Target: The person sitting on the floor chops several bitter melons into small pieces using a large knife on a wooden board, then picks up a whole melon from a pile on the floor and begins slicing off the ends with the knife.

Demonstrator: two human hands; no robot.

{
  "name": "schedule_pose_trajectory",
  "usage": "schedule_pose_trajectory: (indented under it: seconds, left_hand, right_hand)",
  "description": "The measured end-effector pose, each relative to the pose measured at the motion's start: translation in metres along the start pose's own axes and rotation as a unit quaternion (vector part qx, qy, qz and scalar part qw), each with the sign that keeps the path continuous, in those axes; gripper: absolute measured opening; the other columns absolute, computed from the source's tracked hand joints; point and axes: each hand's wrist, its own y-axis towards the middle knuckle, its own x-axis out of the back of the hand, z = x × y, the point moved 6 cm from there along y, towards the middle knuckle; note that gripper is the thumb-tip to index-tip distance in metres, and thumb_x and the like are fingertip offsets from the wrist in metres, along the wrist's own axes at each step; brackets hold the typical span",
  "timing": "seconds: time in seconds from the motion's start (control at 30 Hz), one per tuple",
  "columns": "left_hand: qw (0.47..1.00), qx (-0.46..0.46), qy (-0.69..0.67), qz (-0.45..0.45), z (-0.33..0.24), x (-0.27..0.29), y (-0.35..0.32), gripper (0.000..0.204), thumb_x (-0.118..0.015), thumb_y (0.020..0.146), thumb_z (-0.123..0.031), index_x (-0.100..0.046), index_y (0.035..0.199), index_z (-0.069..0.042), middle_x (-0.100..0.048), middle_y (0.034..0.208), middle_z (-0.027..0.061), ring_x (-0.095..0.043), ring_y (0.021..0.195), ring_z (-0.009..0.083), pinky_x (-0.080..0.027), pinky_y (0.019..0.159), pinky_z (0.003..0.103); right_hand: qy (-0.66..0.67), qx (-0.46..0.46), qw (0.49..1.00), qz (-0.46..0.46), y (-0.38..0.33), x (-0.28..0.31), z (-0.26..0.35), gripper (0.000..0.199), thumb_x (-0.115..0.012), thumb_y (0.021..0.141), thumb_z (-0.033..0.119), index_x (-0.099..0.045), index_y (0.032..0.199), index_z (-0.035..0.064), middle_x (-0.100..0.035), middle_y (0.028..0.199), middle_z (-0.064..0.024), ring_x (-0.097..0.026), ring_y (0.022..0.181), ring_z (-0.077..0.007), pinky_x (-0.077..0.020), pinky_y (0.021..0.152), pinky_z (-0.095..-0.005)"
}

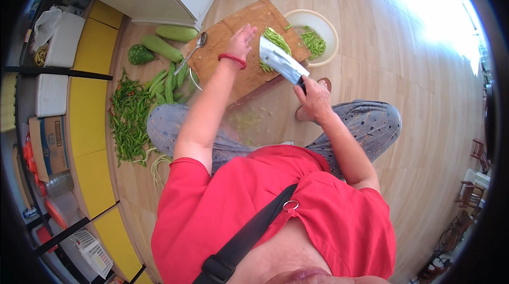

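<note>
Cleaver in my right hand, left hand on the board beside the cut green beans.

My right hand [314, 98] has its fingers wrapped tight around the handle of the cleaver [280, 61], whose broad blade tilts over the wooden cutting board [233, 35] on the floor. My left hand [241, 40] lies spread on the board, fingers open and holding nothing, just beside a small pile of cut green beans [277, 40] at the blade's edge. Touching the board's far corner is a cream bowl [326, 24] with more chopped green pieces [314, 42] heaped inside. A metal spoon [193, 50] lies over the board's left edge. To my left on the floor lie loose green chillies [127, 119], long beans [169, 85] and pale green gourds [167, 40].
</note>
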Motion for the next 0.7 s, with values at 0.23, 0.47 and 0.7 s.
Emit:
schedule_pose_trajectory:
  seconds: [0.23,0.47,0.7]
  left_hand:
    - [0.998,0.026,0.014,0.047,-0.06,0.033,-0.019,0.03,-0.047,0.092,-0.024,-0.052,0.109,0.0,-0.061,0.105,0.0148,-0.06,0.095,0.0221,-0.048,0.083,0.033]
    - [0.994,0.075,0.029,0.068,-0.048,0.036,-0.066,0.025,-0.048,0.091,-0.021,-0.055,0.105,-0.001,-0.063,0.096,0.0123,-0.062,0.086,0.0195,-0.051,0.076,0.031]
    - [0.994,0.077,0.033,0.063,-0.034,0.035,-0.08,0.024,-0.049,0.09,-0.019,-0.057,0.103,-0.001,-0.064,0.093,0.0107,-0.062,0.083,0.017,-0.05,0.075,0.03]
  right_hand:
    - [-0.04,0.06,0.989,0.129,-0.039,-0.076,0.015,0.048,-0.061,0.079,0.031,-0.047,0.113,0.0006,-0.055,0.081,-0.0129,-0.058,0.075,-0.0287,-0.0473,0.062,-0.0405]
    - [-0.085,-0.001,0.99,0.115,-0.016,-0.087,-0.003,0.049,-0.06,0.079,0.033,-0.048,0.115,0.0018,-0.056,0.081,-0.0139,-0.058,0.075,-0.0299,-0.0472,0.063,-0.0409]
    - [-0.11,-0.065,0.988,0.09,0.037,-0.081,-0.046,0.049,-0.056,0.082,0.037,-0.049,0.116,0.0023,-0.057,0.084,-0.0156,-0.059,0.077,-0.0313,-0.0476,0.065,-0.0421]
